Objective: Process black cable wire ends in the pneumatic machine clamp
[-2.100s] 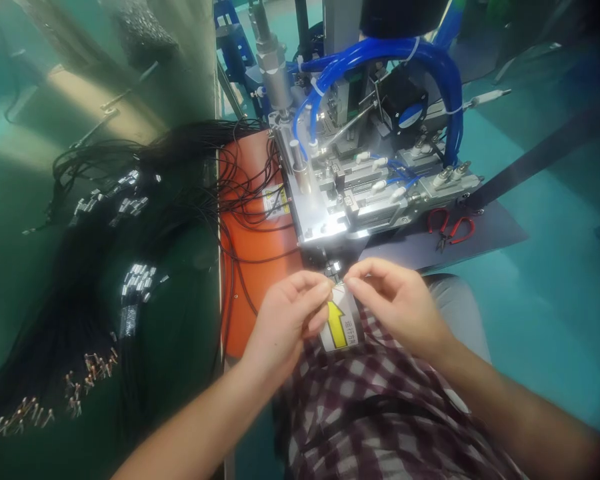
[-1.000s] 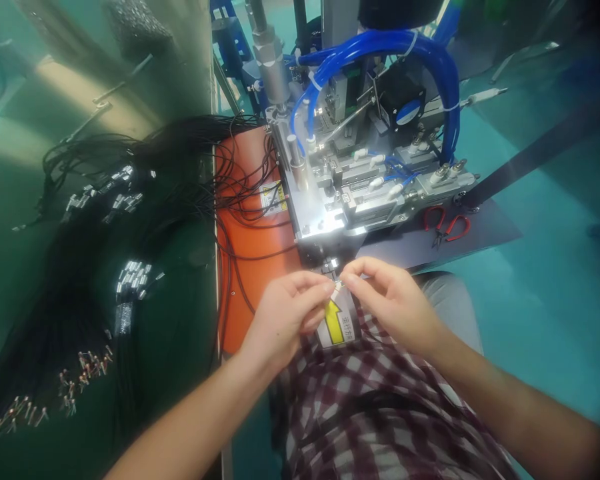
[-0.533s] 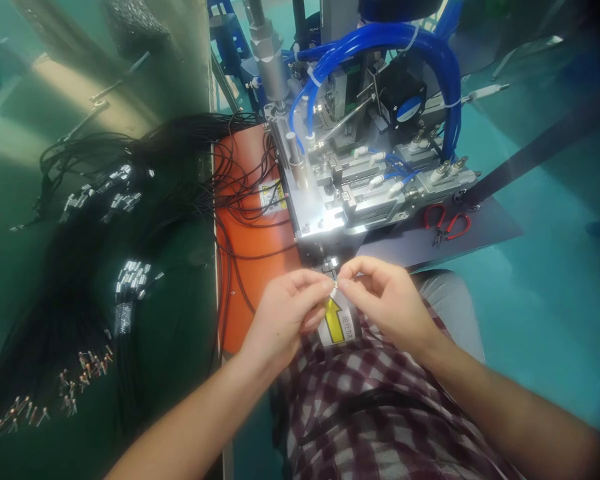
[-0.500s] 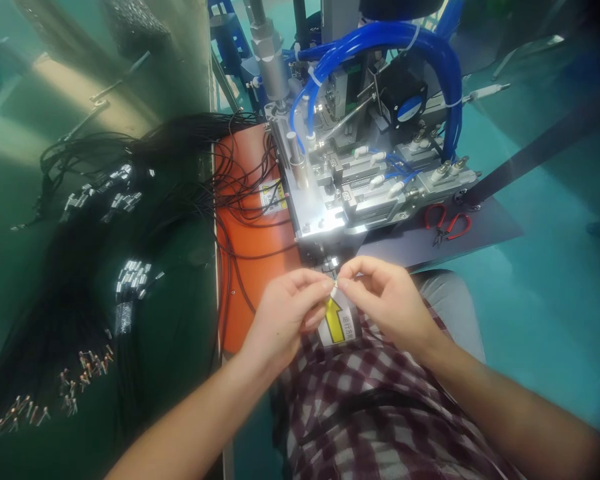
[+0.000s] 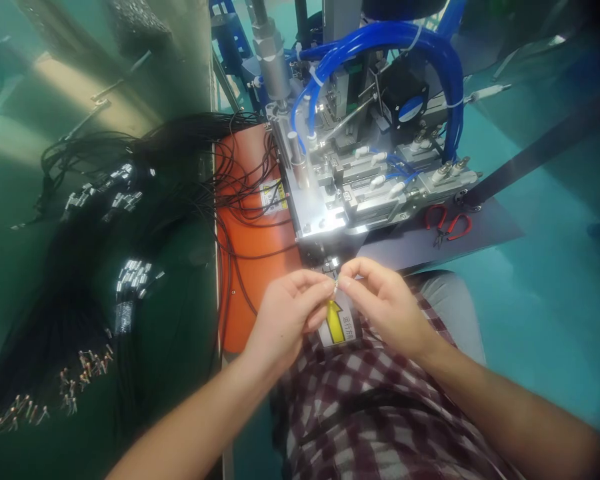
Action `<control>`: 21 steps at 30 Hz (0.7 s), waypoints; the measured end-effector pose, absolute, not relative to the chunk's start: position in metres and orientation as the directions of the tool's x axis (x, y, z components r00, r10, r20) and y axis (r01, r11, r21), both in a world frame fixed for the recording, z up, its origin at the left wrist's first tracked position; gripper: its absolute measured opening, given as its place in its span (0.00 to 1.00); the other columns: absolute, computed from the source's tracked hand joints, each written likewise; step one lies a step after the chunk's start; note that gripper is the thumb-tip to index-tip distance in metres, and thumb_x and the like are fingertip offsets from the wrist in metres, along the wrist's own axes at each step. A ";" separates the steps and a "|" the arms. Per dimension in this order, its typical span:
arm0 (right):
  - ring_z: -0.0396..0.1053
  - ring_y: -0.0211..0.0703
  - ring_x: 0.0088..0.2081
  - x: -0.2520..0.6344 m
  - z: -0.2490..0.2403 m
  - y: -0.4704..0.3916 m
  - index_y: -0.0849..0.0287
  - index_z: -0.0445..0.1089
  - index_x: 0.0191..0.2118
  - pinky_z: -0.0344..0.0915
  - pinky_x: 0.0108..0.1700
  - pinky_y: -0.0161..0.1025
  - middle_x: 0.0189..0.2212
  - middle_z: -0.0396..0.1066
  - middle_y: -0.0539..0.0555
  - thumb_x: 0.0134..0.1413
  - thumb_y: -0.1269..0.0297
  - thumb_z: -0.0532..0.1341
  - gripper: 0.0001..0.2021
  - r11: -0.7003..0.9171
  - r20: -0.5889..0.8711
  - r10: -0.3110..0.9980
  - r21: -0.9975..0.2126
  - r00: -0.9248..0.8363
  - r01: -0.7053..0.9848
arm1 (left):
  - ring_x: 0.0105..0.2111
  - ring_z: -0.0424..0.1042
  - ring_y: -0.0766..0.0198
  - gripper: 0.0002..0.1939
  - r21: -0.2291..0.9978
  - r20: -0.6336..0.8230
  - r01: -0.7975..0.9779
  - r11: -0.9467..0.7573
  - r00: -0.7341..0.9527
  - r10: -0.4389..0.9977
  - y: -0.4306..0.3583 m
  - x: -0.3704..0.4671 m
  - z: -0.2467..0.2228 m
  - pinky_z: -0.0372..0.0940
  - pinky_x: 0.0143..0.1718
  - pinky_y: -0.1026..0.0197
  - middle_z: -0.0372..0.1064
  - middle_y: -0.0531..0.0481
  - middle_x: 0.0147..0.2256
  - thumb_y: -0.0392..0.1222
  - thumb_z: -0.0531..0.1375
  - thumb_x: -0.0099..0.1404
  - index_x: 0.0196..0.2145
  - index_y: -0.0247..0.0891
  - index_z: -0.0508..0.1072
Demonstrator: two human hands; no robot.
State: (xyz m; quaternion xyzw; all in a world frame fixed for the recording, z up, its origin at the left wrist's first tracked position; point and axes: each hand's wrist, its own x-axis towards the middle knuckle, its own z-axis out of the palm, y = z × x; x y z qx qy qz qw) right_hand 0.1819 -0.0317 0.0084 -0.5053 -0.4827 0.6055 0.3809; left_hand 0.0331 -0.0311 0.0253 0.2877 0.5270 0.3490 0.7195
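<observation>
Barely anything has shifted since half a second ago: both hands stay pinched together at the same spot, drifted only a touch right and down in the head view.

Head view now: the left hand point(image 5: 287, 317) comes in from the lower left, forearm angled up, thumb and forefinger pressed together, the other fingers curled beneath. The right hand point(image 5: 383, 303) mirrors it from the lower right, wrist bent inward, its grip likewise closed. Between the two sets of fingertips sits a tiny pale part point(image 5: 335, 285), clamped from both sides; too small to tell what it is. It is held just in front of the machine point(image 5: 330, 200), right below the lower edge of its metal block and above the yellow arrow label point(image 5: 336, 322).

Blue hoses point(image 5: 405, 40) loop over the machine's top. Red-handled pliers point(image 5: 447, 227) lie on the dark mat to the right. On the left, black cables point(image 5: 130, 220) with metal ends spill over the table point(image 5: 180, 347) and across the orange panel point(image 5: 253, 233). A checked shirt point(image 5: 375, 407) fills the bottom.
</observation>
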 end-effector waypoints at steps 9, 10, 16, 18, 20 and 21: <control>0.59 0.35 0.23 0.191 0.011 -0.022 0.58 0.66 0.30 0.56 0.26 0.34 0.22 0.62 0.47 0.63 0.60 0.53 0.12 -0.046 -0.093 0.972 -0.976 -0.216 0.211 | 0.12 0.46 0.78 0.10 0.755 -0.584 -0.207 0.622 0.217 0.782 -0.028 0.031 0.030 0.42 0.16 0.70 0.52 0.61 0.10 0.41 0.64 0.56 0.23 0.34 0.69; 0.61 0.36 0.26 0.192 0.012 -0.022 0.58 0.65 0.30 0.57 0.29 0.34 0.24 0.63 0.48 0.64 0.60 0.52 0.13 0.024 -0.043 0.970 -0.962 -0.239 0.270 | 0.12 0.46 0.78 0.10 0.756 -0.585 -0.204 0.622 0.215 0.782 -0.028 0.031 0.030 0.43 0.17 0.70 0.52 0.61 0.10 0.41 0.64 0.56 0.24 0.34 0.69; 0.56 0.36 0.25 0.193 0.016 -0.017 0.56 0.57 0.28 0.53 0.29 0.36 0.23 0.59 0.46 0.65 0.64 0.51 0.12 0.220 0.040 0.915 -0.883 -0.400 0.415 | 0.12 0.48 0.78 0.10 0.759 -0.584 -0.187 0.624 0.229 0.779 -0.028 0.031 0.030 0.42 0.17 0.69 0.54 0.61 0.11 0.40 0.65 0.55 0.23 0.34 0.68; 0.56 0.35 0.26 0.195 0.017 -0.015 0.56 0.56 0.28 0.53 0.30 0.35 0.23 0.58 0.45 0.65 0.66 0.50 0.12 0.260 0.067 0.891 -0.887 -0.450 0.381 | 0.12 0.48 0.78 0.10 0.758 -0.582 -0.181 0.626 0.245 0.775 -0.028 0.031 0.031 0.42 0.17 0.69 0.55 0.60 0.12 0.39 0.65 0.56 0.23 0.34 0.68; 0.56 0.35 0.26 0.197 0.016 -0.013 0.57 0.57 0.28 0.54 0.30 0.35 0.24 0.58 0.46 0.65 0.67 0.50 0.11 0.275 0.086 0.865 -0.905 -0.494 0.323 | 0.13 0.49 0.78 0.09 0.761 -0.576 -0.167 0.627 0.272 0.771 -0.027 0.029 0.031 0.42 0.17 0.69 0.55 0.59 0.13 0.38 0.64 0.57 0.23 0.33 0.68; 0.55 0.35 0.26 0.198 0.015 -0.012 0.57 0.58 0.28 0.54 0.29 0.34 0.23 0.58 0.46 0.65 0.67 0.50 0.11 0.270 0.088 0.855 -0.917 -0.511 0.293 | 0.13 0.49 0.78 0.09 0.760 -0.574 -0.156 0.631 0.294 0.764 -0.027 0.028 0.031 0.42 0.17 0.69 0.55 0.59 0.13 0.38 0.64 0.57 0.23 0.33 0.68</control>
